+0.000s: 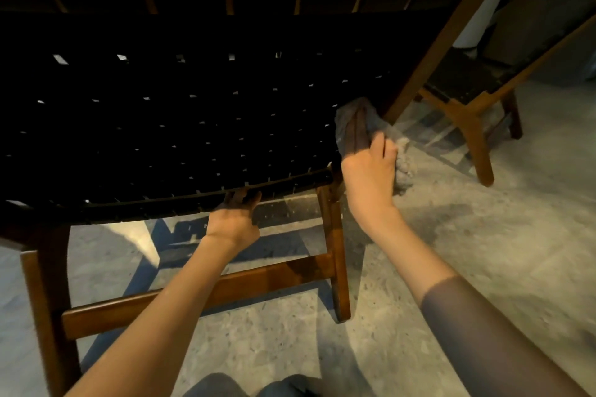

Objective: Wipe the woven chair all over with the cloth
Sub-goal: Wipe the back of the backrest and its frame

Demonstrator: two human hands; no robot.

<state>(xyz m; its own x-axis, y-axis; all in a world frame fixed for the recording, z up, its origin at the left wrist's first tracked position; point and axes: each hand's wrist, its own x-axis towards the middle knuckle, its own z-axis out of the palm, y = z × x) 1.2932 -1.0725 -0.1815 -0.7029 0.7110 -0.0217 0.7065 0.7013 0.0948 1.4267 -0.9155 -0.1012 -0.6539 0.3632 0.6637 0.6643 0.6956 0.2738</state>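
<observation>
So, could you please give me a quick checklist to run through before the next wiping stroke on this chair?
1. Grip of the right hand on the cloth: ok.
2. Contact of the cloth with the woven chair at its right seat edge: ok.
3. Hold of the left hand on the seat's front rail: ok.
4. Chair standing firm on the floor: cannot tell, rear legs hidden.
5. Room on the right: cannot tell, a second chair stands nearby.
6. Cloth clean enough: cannot tell, dim light.

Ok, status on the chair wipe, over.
Left hand grips woven chair front edge. Right hand holds cloth at seat's right corner. Second chair beyond, not blocking.
</observation>
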